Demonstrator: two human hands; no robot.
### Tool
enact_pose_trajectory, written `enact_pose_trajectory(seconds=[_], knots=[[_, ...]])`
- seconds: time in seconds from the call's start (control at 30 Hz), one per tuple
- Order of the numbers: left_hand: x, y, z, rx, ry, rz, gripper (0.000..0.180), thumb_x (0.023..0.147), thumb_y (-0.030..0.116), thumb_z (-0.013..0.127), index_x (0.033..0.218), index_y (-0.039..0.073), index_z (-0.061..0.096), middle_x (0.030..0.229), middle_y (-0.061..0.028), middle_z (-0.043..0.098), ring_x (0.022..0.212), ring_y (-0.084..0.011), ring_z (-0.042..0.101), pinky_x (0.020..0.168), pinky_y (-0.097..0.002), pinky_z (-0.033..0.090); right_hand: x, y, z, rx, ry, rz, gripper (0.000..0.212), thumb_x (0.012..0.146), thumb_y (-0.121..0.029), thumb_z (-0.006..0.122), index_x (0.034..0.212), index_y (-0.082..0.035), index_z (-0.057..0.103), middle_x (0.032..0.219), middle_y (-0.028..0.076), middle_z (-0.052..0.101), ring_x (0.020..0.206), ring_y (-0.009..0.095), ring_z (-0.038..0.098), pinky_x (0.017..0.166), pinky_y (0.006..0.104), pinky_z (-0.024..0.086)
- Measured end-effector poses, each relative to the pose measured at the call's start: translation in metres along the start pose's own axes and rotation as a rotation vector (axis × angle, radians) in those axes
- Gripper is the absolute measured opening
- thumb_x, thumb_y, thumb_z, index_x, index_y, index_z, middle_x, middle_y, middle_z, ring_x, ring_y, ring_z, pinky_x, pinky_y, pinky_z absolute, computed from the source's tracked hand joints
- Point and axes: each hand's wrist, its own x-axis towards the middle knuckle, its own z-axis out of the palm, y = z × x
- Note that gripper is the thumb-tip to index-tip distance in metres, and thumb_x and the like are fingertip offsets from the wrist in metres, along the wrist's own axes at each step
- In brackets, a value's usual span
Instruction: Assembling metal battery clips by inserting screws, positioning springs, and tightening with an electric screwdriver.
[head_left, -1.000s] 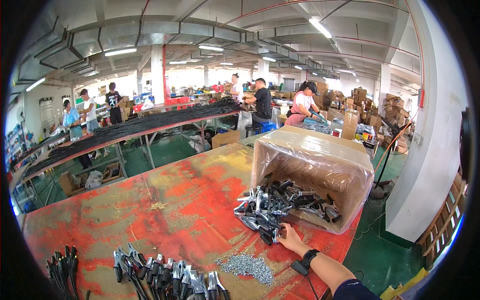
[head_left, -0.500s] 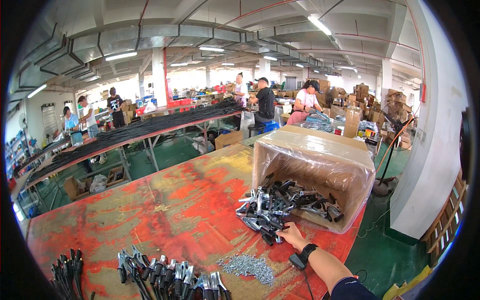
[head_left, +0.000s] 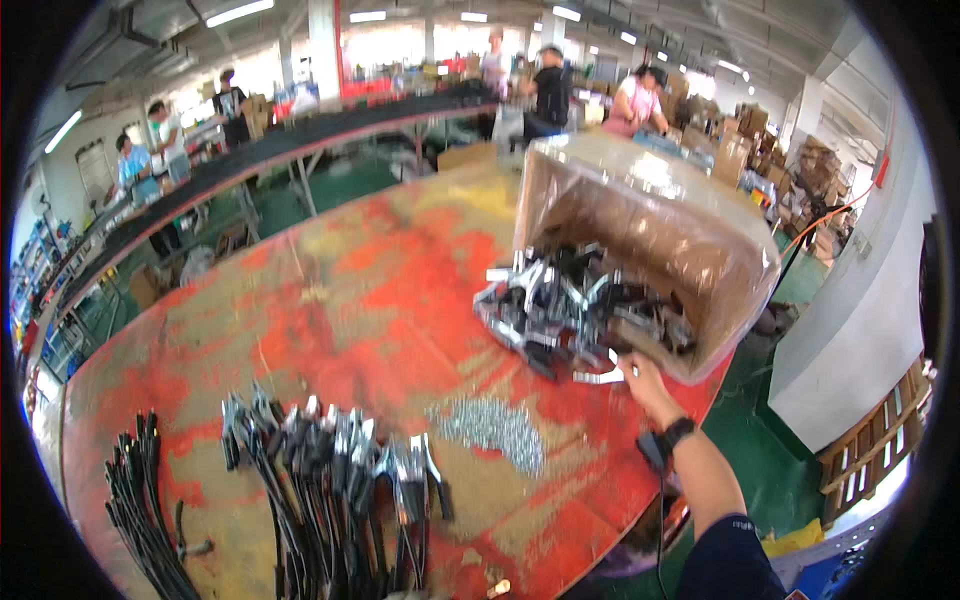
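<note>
A: Layout, biggest first?

B: Table (head_left: 370, 310), red and worn, filled the foreground. Box (head_left: 680, 175) lay on its side at far right, wrapped in film, mouth toward the near left. Clip pile (head_left: 570, 300) spilled from the mouth onto the table.

A: Lower left?

B: Clipped leads (head_left: 345, 470), heads pointing away from the wearer, tails running to the near edge. Left of them, a separate bunch of black leads (head_left: 150, 490); ends too blurred to judge. Small metal bits (head_left: 490, 430) sat heaped between the clipped leads and the right hand (head_left: 645, 383).

A: Hands?

B: Right one was just beside the pile's near right edge, fingers pinched narrow on a clip (head_left: 598, 378). Blur hid the exact contact. Left hand out of frame, couldn't tell its state.

A: Which way did the clip lie?

B: Left of the right fingertips, long axis roughly left-right, prongs pointing left. Right was the nearer of what showed.

A: Anything in the way?

B: Pile close on the clip's far left, box wall just beyond the fingers. Metal bits on the near left. Cord (head_left: 660, 530) hung below the wrist.
</note>
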Motion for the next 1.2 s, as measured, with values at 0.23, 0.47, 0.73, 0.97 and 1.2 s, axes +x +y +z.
enact_pose_trajectory(seconds=[0.23, 0.47, 0.73, 0.97, 1.2], knots=[[-0.022, -0.003, 0.074, -1.004, 0.273, -0.251, 0.020, 0.086, 0.037, 0.045, 0.083, 0.020, 0.056, 0.088, 0.0001, 0.050, 0.083, -0.0218, 0.043, 0.076, -0.0399, 0.034, -0.016, 0.081, 0.001, 0.140, -0.076, 0.122, 0.046, 0.087, -0.038, 0.066, 0.108, 0.002, 0.060, 0.095, 0.015, 0.067, 0.081, 0.022, 0.066, 0.075, 0.0350, 0.050], [-0.042, 0.010, 0.101, -1.806, 0.559, -0.574, 0.019, 0.090, 0.030, 0.042, 0.081, 0.020, 0.056, 0.082, -0.0006, 0.051, 0.082, -0.0214, 0.044, 0.077, -0.0400, 0.034, -0.046, 0.044, -0.025, -0.166, -0.219, 0.092, 0.064, 0.073, -0.039, 0.080, 0.119, 0.000, 0.058, 0.106, 0.014, 0.065, 0.098, 0.023, 0.062, 0.084, 0.0341, 0.047], [0.023, 0.015, -0.013, -0.009, -0.132, -0.185, 0.023, 0.082, 0.028, 0.060, 0.095, 0.009, 0.061, 0.087, -0.0082, 0.061, 0.090, -0.0239, 0.057, 0.085, -0.0434, 0.043, -0.069, 0.000, -0.031, 0.273, -0.189, 0.085, 0.069, 0.074, -0.021, 0.079, 0.131, -0.002, 0.046, 0.122, 0.004, 0.054, 0.108, 0.016, 0.051, 0.094, 0.0320, 0.042], [0.031, -0.006, 0.027, -0.009, -0.055, -0.215, 0.021, 0.068, 0.027, 0.071, 0.076, 0.012, 0.060, 0.087, -0.0007, 0.063, 0.088, -0.0215, 0.060, 0.082, -0.0405, 0.044, -0.130, -0.013, 0.004, 0.532, -0.339, 0.192, 0.065, 0.077, -0.019, 0.077, 0.129, -0.001, 0.043, 0.103, 0.002, 0.057, 0.082, 0.007, 0.053, 0.069, 0.0205, 0.043], [0.040, -0.016, -0.009, -0.429, -0.165, -0.407, 0.028, 0.074, 0.018, 0.066, 0.101, 0.008, 0.064, 0.077, -0.0099, 0.066, 0.071, -0.0290, 0.064, 0.068, -0.0395, 0.050, -0.181, -0.020, 0.026, 0.631, -0.548, 0.267, 0.064, 0.069, -0.025, 0.085, 0.120, 0.001, 0.056, 0.104, 0.003, 0.063, 0.091, 0.012, 0.060, 0.082, 0.0268, 0.047]])
